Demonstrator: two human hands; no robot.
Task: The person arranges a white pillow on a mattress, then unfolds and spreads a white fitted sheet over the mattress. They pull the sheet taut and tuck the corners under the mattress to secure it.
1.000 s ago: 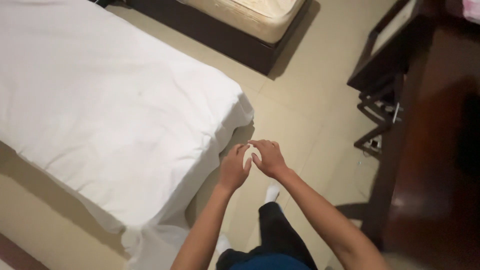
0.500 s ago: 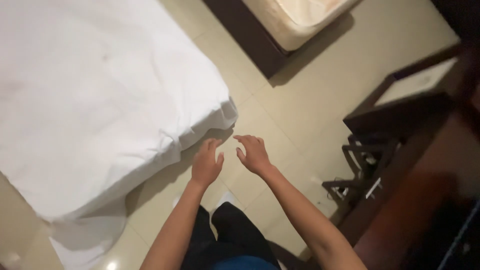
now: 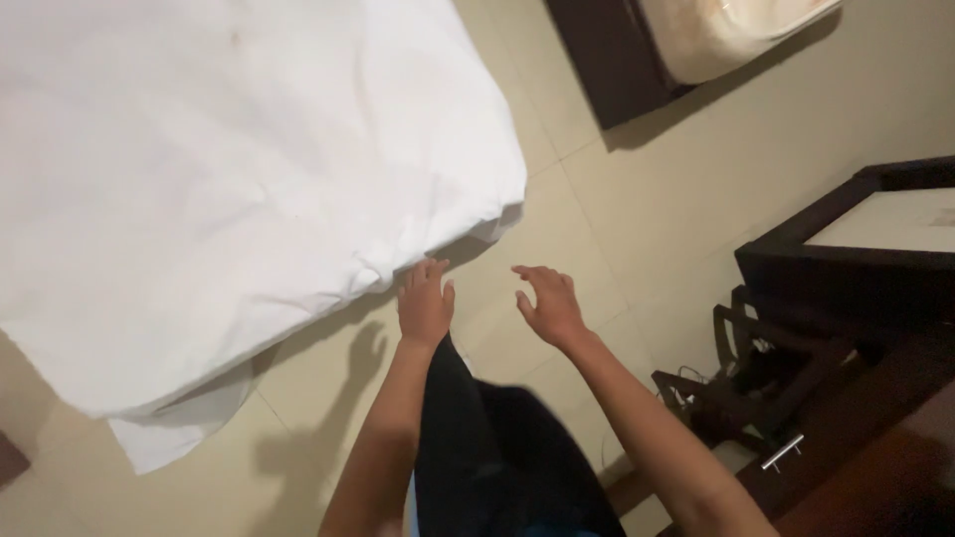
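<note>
A bed with a white sheet fills the upper left of the head view. My left hand hovers open at the sheet's lower corner edge, fingertips close to the fabric; contact is unclear. A little to the right, my right hand is open over the beige tiled floor, fingers spread, holding nothing. My dark trousers show below the hands.
A second bed on a dark base stands at the top right. Dark wooden furniture with a light top and a metal handle lines the right side. A loose flap of sheet hangs at the lower left.
One second ago my hands were together around a small white thing. They have since parted, both are empty, and the view has shifted so the bed corner is closer.
</note>
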